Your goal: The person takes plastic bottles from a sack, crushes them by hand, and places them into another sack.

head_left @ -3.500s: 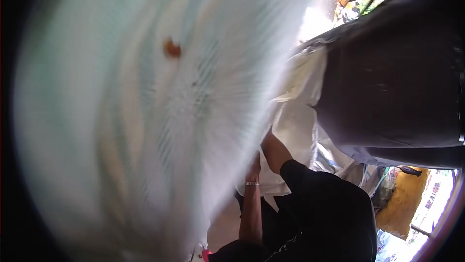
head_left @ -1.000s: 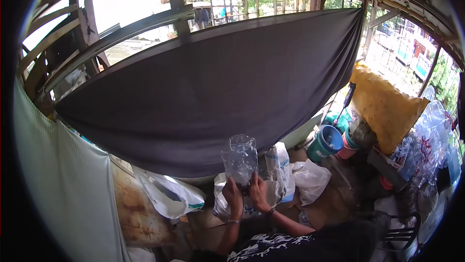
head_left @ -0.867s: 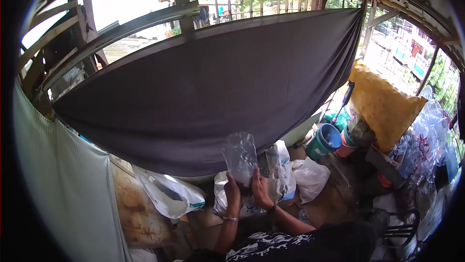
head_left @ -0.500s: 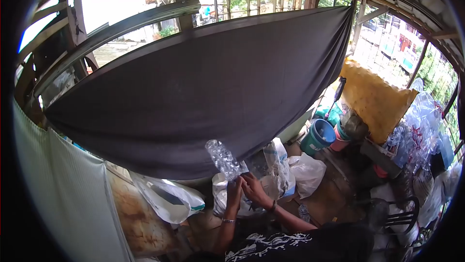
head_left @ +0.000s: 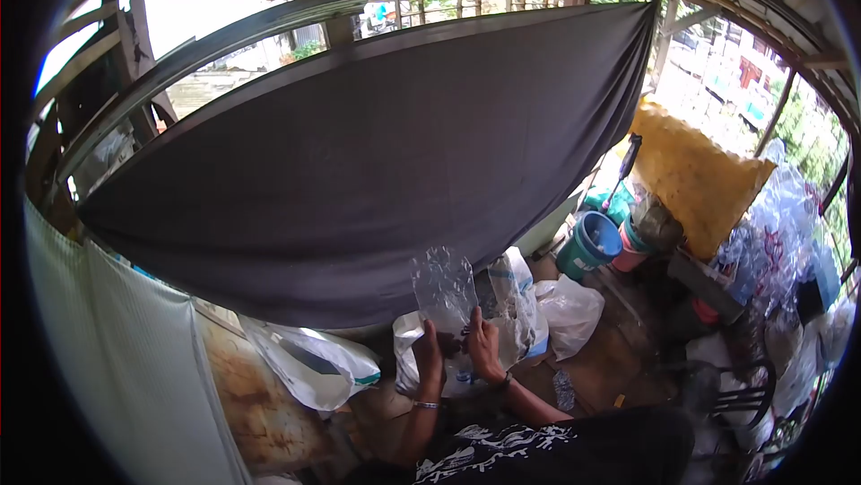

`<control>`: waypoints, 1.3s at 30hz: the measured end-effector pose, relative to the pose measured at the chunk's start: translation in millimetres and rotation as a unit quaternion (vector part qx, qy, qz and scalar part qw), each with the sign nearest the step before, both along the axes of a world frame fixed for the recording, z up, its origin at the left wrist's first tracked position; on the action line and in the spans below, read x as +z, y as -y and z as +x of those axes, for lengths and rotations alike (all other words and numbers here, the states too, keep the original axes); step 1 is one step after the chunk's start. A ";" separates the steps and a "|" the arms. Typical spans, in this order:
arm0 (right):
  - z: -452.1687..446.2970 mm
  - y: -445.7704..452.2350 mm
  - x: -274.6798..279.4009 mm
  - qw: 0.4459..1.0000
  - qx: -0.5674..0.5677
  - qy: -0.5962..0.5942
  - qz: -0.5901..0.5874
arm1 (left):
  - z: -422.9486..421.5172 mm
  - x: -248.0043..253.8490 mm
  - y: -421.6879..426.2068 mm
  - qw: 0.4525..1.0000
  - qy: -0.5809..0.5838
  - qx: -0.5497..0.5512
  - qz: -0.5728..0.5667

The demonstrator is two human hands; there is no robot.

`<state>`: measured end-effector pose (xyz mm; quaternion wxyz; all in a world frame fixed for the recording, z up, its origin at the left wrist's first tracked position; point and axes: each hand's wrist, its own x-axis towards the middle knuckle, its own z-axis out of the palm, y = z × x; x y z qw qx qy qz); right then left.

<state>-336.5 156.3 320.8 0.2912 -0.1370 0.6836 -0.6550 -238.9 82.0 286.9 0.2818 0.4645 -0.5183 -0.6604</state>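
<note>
A clear, crumpled plastic piece [head_left: 444,283] is held upright in front of the lower edge of the dark hanging cloth [head_left: 359,162]. My left hand [head_left: 429,352] grips its lower left side, with a bracelet at the wrist. On the lower right side, my right hand [head_left: 484,348] has its fingers closed round the plastic, thumb upward. The bottom of the piece is partly hidden between the hands. White bags stand just beyond both hands, one [head_left: 406,350] at the left and another [head_left: 516,292] at the right.
Right of the hands are a white bag [head_left: 571,314], a teal bucket [head_left: 588,247], a yellow sheet [head_left: 700,175], a heap of clear plastic [head_left: 780,225] and a black chair [head_left: 740,395]. An open white sack [head_left: 314,364] and pale green cloth [head_left: 134,350] are at the left.
The dark cloth and bags have come into view since the earliest frame. Since half a second ago, the plastic has gone from narrow and tilted left to wide and upright, and my hands have moved apart.
</note>
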 end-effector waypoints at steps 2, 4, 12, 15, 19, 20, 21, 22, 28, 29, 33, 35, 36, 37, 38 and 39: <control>-19.1 -4.4 -2.6 0.999 0.024 -0.011 -0.024 | -14.2 7.5 -2.8 0.992 -0.090 0.012 0.086; -41.3 -1.8 -4.3 0.998 0.042 -0.020 -0.041 | -28.4 -6.9 7.0 0.980 -0.136 0.014 0.142; -95.1 -13.2 -14.6 0.965 0.130 -0.213 -0.080 | -76.5 47.3 -16.6 0.987 -0.084 0.124 -0.063; -106.4 -19.2 -16.6 0.982 0.128 -0.090 -0.104 | -101.4 8.4 -21.3 0.956 0.035 0.214 -0.198; -119.3 -29.1 31.7 0.996 0.037 0.017 -0.082 | -136.3 16.5 -38.8 0.957 0.064 0.197 -0.202; -125.1 -32.4 43.8 0.997 0.025 0.036 -0.071 | -141.2 14.5 -39.7 0.959 0.074 0.187 -0.199; -134.0 -32.5 50.3 0.997 0.013 0.055 -0.059 | -147.7 12.1 -38.5 0.960 0.085 0.179 -0.196; -147.2 -30.8 35.6 0.994 0.034 0.088 -0.056 | -154.0 27.1 -46.6 0.949 0.117 0.194 -0.220; -182.7 -41.0 -0.9 0.989 0.126 0.073 0.004 | -159.4 8.5 -57.3 0.913 0.103 0.190 -0.346; -187.6 -43.6 -4.3 0.989 0.143 0.042 -0.024 | -159.9 4.2 -60.4 0.937 0.065 0.175 -0.296; -188.3 -41.2 7.3 0.970 0.090 -0.184 -0.134 | -156.6 25.4 -72.3 0.982 -0.050 0.084 -0.160; -195.8 -35.3 23.2 0.964 0.069 -0.196 -0.165 | -154.0 26.1 -73.6 0.994 -0.076 -0.030 -0.074; -205.2 -34.0 26.3 0.972 0.094 -0.127 -0.172 | -156.8 33.0 -75.7 0.989 -0.105 -0.046 -0.095; -212.3 -35.0 27.0 0.976 0.115 -0.058 -0.178 | -162.4 39.9 -78.7 0.988 -0.104 0.015 -0.112; -216.7 -34.4 19.0 0.975 0.128 -0.112 -0.145 | -169.6 57.9 -84.4 0.984 -0.102 0.074 -0.127; -213.8 -40.7 17.1 0.969 0.121 -0.176 -0.120 | -178.3 79.5 -89.9 0.976 -0.101 0.131 -0.143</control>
